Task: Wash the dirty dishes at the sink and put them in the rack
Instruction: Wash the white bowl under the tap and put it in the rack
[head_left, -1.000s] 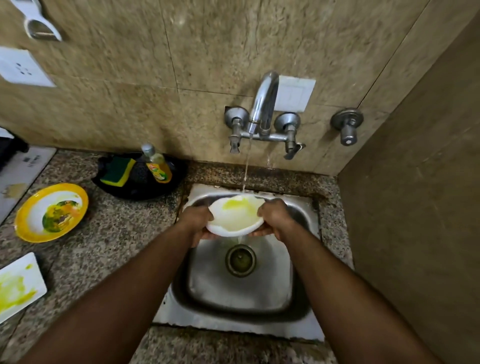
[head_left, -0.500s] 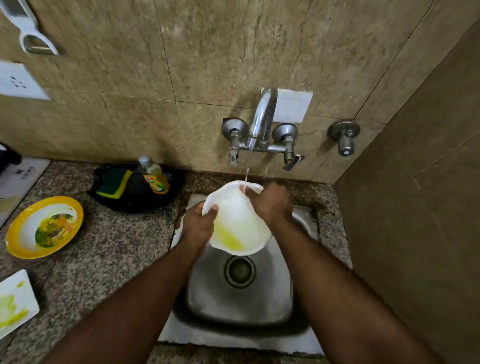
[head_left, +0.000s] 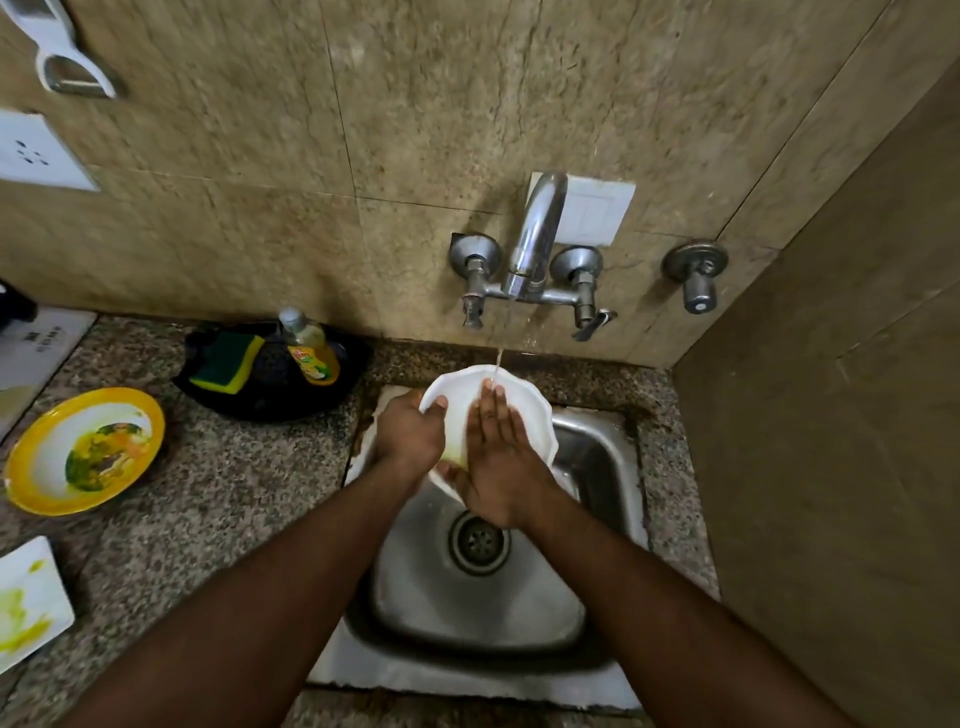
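Head camera looks down at my two hands over the sink (head_left: 597, 457). My left hand (head_left: 410, 434) holds the white bowl (head_left: 524, 415) by its left edge, with my thumb curled over the rim. The bowl is tipped up over the back of the sink, under the tap (head_left: 532, 244). A thin stream of water (head_left: 500, 361) falls onto its top edge. My right hand (head_left: 501, 462) lies flat on the inside of the bowl, fingers straight and close together, fingertips by the water. Some yellow mess shows in the bowl between my hands. On the counter (head_left: 234, 478) to the left sit a yellow plate (head_left: 36, 457) with food bits, a white square plate (head_left: 31, 597) with yellow smears, a sponge (head_left: 226, 361) and a soap bottle (head_left: 309, 348).
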